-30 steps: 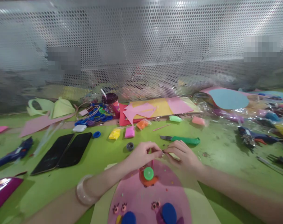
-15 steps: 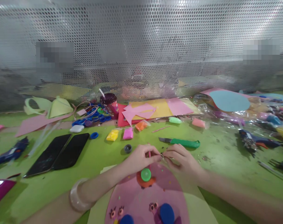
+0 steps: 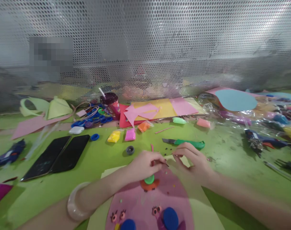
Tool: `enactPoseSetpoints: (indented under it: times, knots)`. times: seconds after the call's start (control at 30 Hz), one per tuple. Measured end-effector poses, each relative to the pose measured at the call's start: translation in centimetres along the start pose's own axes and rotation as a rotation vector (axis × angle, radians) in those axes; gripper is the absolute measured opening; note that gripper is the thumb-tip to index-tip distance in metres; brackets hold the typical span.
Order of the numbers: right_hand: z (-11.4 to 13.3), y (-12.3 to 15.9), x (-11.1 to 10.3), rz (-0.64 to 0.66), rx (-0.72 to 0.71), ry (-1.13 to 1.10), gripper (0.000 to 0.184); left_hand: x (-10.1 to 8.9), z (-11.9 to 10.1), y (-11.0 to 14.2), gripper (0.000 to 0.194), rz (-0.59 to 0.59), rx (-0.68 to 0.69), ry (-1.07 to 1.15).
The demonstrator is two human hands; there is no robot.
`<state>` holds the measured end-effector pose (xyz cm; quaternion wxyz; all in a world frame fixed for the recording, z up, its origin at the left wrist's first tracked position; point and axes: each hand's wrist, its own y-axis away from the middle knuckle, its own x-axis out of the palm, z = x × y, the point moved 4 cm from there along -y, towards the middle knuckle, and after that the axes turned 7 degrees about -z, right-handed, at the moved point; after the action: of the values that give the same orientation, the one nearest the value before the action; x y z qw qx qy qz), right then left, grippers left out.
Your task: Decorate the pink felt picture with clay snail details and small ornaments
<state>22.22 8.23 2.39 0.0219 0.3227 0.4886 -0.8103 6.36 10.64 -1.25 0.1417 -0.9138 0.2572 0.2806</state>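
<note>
My left hand [image 3: 147, 163] is closed in a pinch over the top of a pink paper oval [image 3: 145, 199]. A thin dark strip [image 3: 167, 164] sticks out from its fingertips. My right hand [image 3: 194, 161] is a little to the right, thumb and forefinger brought together; a tiny dark bit seems to be at the tips, too small to name. Below my left hand, a green bottle cap [image 3: 149, 179] sits on an orange clay shape [image 3: 149, 186]. Lower on the oval are blue caps [image 3: 170, 218] with pink clay eyes [image 3: 156, 210]. Several dark crumbs [image 3: 168, 149] lie beyond my fingers.
A green utility knife [image 3: 189, 143], blade out, lies beyond my right hand. Nearby are a small grey cup [image 3: 130, 150] and yellow [image 3: 114, 136] and pink clay packets [image 3: 130, 134]. Black phones [image 3: 70, 153] lie left, a glue gun [image 3: 265, 139] right, a drink cup [image 3: 110, 105] behind.
My hands, which met at the fingertips, have moved apart. The right one has shifted slightly up and to the right. The dark strip now shows at my left fingertips.
</note>
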Motion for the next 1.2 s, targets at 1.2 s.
enactPoseSetpoints:
  times: [1.2]
  knots:
    - [0.6, -0.1, 0.4, 0.137, -0.098, -0.023, 0.015, -0.6, -0.5, 0.3, 0.015, -0.126, -0.115, 0.389]
